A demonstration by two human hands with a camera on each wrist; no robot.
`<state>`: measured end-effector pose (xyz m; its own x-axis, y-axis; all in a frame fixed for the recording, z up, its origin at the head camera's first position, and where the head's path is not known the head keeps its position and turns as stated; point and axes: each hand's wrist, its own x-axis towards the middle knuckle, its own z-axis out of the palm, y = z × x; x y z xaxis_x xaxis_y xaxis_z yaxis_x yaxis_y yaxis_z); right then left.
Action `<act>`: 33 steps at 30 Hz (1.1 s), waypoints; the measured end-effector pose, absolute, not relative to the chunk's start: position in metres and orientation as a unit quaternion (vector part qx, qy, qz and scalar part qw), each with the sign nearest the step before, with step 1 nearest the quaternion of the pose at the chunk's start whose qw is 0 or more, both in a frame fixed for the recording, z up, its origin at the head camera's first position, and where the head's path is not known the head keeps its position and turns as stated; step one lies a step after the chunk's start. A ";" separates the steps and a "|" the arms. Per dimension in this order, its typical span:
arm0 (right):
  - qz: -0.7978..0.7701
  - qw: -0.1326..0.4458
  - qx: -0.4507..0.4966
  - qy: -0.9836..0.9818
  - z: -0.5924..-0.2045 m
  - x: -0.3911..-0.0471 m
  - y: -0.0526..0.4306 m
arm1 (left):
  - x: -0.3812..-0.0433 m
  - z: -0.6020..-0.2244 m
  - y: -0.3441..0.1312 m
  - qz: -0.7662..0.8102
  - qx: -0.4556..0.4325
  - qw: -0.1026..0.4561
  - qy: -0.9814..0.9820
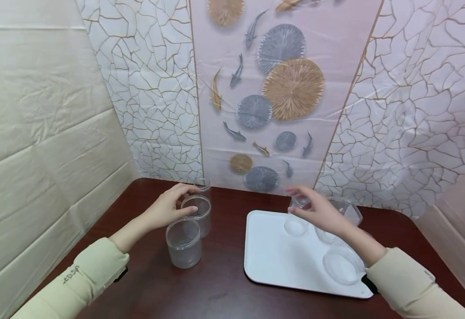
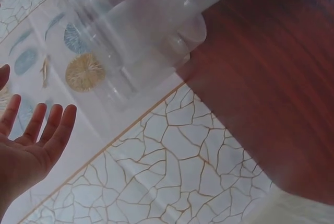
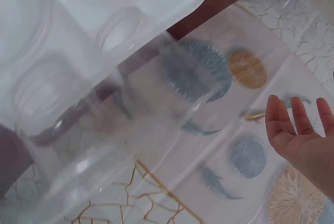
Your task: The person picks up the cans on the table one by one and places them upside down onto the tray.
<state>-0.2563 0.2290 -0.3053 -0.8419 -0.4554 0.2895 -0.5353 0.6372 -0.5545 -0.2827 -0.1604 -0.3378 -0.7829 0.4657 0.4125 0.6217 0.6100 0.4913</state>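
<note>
A row of three clear plastic jars stands at the left of the table: a front jar, a middle jar and a far jar. My left hand hovers above the row, thumb and fingers spread around the middle jar's rim in the head view; the left wrist view shows its fingers loosely extended with nothing in them. Over the far side of a white tray is my right hand, fingers apart and holding nothing. A small clear jar on the tray is partly covered by it.
More clear containers stand on the tray's right side, including a wide jar near the right forearm and an angular container at the back. Behind the dark wooden table hangs a patterned cloth.
</note>
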 end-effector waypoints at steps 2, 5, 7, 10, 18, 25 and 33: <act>0.337 0.063 0.273 -0.899 -0.307 -0.252 0.225 | -0.285 -0.335 -0.161 -0.311 -0.300 0.119 -0.894; 0.351 0.067 0.273 -0.893 -0.309 -0.246 0.222 | -0.289 -0.332 -0.160 -0.298 -0.291 0.115 -0.902; 0.357 0.069 0.274 -0.890 -0.310 -0.243 0.220 | -0.292 -0.330 -0.158 -0.288 -0.289 0.116 -0.905; 0.363 0.076 0.274 -0.887 -0.312 -0.241 0.217 | -0.298 -0.326 -0.155 -0.284 -0.288 0.117 -0.907; 0.371 0.092 0.275 -0.882 -0.315 -0.235 0.217 | -0.312 -0.319 -0.146 -0.276 -0.275 0.109 -0.915; 0.385 0.083 0.279 -0.876 -0.319 -0.231 0.216 | -0.326 -0.305 -0.132 -0.262 -0.277 0.102 -0.919; 0.405 0.077 0.309 -0.857 -0.327 -0.220 0.212 | -0.338 -0.304 -0.125 -0.242 -0.269 0.121 -0.924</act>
<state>-0.2197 0.2123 -0.3266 -0.7970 -0.4678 0.3820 -0.5921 0.4805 -0.6469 -0.3377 -0.1245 -0.3037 -0.8256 0.4394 0.3541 0.5565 0.7381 0.3815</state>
